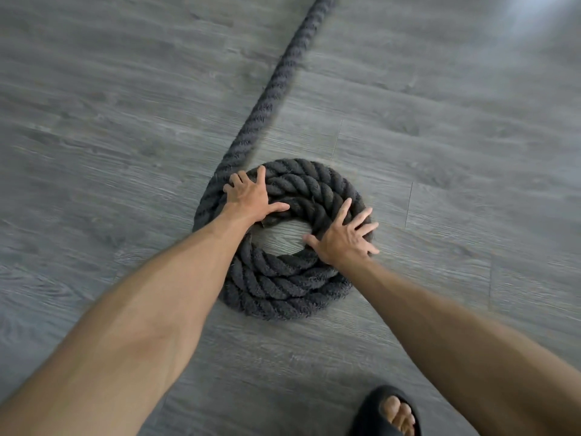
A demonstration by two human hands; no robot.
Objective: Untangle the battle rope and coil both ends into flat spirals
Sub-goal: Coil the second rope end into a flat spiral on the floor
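- The battle rope (283, 269) lies on the grey wood-look floor (94, 136) as a flat spiral of about three turns around a bare centre hole.
- The rope's tail (276, 80) leaves the coil's far left edge and runs straight away, out of view.
- The left hand (250, 196) lies flat on the coil's upper left, fingers splayed, gripping nothing; probably it is pinning the turns where the tail joins.
- The right hand (344, 236) presses the coil's right side, fingers spread, likely keeping the rings snug.
- A sandalled foot (390, 412) stands near the coil's near side, well apart.
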